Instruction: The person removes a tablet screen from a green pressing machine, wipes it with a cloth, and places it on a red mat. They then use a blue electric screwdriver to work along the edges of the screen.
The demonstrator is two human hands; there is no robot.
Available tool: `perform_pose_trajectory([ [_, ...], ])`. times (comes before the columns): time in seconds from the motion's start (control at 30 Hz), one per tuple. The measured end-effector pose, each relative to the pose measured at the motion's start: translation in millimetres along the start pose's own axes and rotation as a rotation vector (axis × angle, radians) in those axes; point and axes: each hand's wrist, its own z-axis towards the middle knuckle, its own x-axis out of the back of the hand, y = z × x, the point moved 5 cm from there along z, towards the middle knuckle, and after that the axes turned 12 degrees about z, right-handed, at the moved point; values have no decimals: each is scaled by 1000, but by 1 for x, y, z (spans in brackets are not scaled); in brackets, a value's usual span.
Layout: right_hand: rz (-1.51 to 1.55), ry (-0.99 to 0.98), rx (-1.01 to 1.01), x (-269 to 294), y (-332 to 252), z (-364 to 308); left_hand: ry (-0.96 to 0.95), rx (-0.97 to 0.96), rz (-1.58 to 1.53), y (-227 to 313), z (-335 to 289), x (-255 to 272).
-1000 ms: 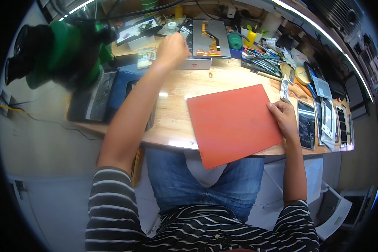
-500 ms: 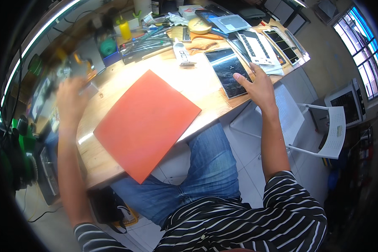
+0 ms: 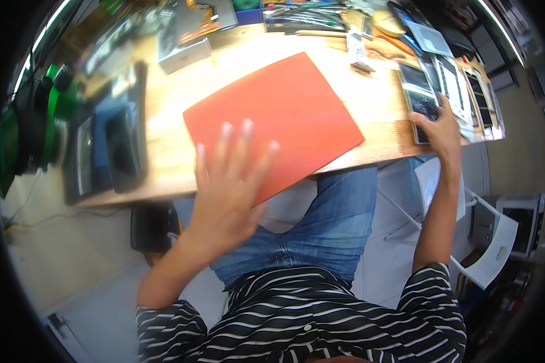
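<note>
An orange-red rectangular sheet (image 3: 278,103) lies on the wooden workbench (image 3: 169,175), its near corner reaching over the front edge. My left hand (image 3: 230,175) is spread over the sheet's near left part, fingers apart and slightly blurred, with nothing in it. Whether the fingertips touch the sheet I cannot tell. On the right side of the bench lies a dark-screened tablet (image 3: 419,91) with a pale rim. My right hand (image 3: 441,132) grips its near right part, thumb over the screen and index finger along the right side; the other fingers are hidden.
Dark devices (image 3: 124,142) lie at the bench's left end. A pale box (image 3: 184,55) stands behind them. A tool tray (image 3: 303,18) and a white tube (image 3: 358,51) are at the back. White panels (image 3: 454,85) lie right of the tablet. A white chair (image 3: 493,248) stands at right.
My left hand has come from the bench's far left to over the orange-red sheet. The view has turned left, so the bench appears shifted right. My right hand stays at the tablet.
</note>
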Motion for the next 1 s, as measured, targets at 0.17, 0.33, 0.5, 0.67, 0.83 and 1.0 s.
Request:
perform_pose_trajectory([
  [0.17,384,-64,115,25,-38,-29,67,233,-12,-59,-18,4],
  [0.33,283,-596,789,-30,-130,-67,182,313,-354,-70,-19,-8],
  [0.5,-27,-901,1006,-105,-189,-75,262,271,-399,-60,-14,-19],
  [0.67,13,-1032,972,-126,-190,-60,200,269,-426,-59,-26,-17],
  [0.83,318,-747,610,-101,-160,-23,251,294,-511,-69,-30,-14],
  [1.0,222,-780,634,-79,-156,-40,325,133,-443,-62,-15,-2],
])
